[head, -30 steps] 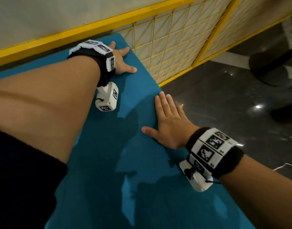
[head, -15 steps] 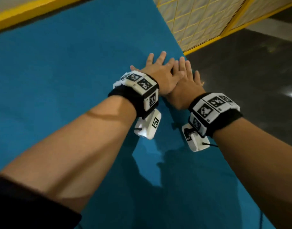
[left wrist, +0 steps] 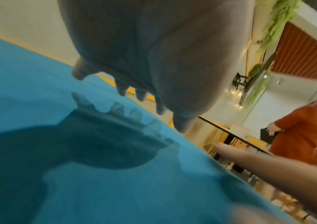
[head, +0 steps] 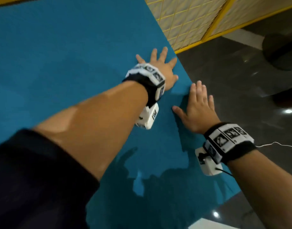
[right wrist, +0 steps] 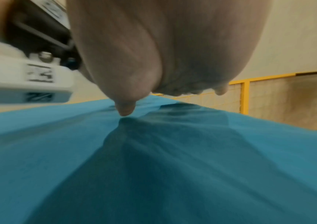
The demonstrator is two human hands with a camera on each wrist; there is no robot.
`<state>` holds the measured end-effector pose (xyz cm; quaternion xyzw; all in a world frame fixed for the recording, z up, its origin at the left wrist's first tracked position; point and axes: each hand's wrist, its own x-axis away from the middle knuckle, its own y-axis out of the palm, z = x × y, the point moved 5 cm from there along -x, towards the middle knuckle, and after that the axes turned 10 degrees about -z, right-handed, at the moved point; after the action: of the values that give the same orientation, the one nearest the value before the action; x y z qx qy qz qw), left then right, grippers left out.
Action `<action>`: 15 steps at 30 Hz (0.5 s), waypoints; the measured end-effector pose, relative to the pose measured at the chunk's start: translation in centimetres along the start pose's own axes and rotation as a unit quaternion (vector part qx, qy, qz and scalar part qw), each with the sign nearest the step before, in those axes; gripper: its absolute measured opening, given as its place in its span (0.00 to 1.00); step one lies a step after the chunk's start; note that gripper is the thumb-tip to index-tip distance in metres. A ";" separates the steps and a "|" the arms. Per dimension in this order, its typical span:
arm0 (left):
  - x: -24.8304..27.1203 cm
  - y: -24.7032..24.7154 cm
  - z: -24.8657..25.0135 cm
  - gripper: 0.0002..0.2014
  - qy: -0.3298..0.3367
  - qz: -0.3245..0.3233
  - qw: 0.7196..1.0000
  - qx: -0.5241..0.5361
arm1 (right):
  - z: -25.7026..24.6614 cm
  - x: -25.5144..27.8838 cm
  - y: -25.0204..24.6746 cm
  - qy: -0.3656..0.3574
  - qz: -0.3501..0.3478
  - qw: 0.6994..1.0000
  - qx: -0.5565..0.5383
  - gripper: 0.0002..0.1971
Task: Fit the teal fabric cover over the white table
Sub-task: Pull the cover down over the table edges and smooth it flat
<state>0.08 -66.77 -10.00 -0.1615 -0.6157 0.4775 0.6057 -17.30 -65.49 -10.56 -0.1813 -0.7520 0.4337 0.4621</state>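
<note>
Nearest, a dark sleeve (head: pixel 34 179) covered the left upper arm, and the teal fabric cover (head: pixel 59 71) lay flat under both forearms, stretching away on every side of the hands except to the right. No bare white table top showed; only a pale corner (head: pixel 213 224) appeared below the right wrist, and whether it belonged to the table could not be told.

Further out, the right hand (head: pixel 198 111) lay with fingers straight and close together along the cover's right edge, its thumb out toward the left hand. The right wrist view showed the thumb tip touching cloth, with a soft ridge of fabric running from it.

Just beyond, the left hand (head: pixel 160 66) was spread wide, palm down, fingers apart, its outer finger reaching the same edge. The hands sat close but apart, neither gripping anything.

Judgement: smoothing stage, fit nearly done on this side. To do it well, keep palms flat, sweep outward from the middle toward the edge, and push that ridge off over the side rather than trapping it.

Beyond the left hand stood a yellow mesh fence (head: pixel 191 19); right of both hands, dark glossy floor (head: pixel 241 80).
</note>
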 end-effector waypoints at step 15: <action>0.8 5.0 1.1 0.43 -0.033 0.019 0.999 0.032 | 7.3 9.4 6.5 0.020 -0.040 0.999 -0.002 0.72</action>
<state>-2.95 -64.10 -13.27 -0.1374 -0.6168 0.5132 0.5807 -29.12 -59.10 -12.31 -0.1608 -0.7499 0.4100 0.4936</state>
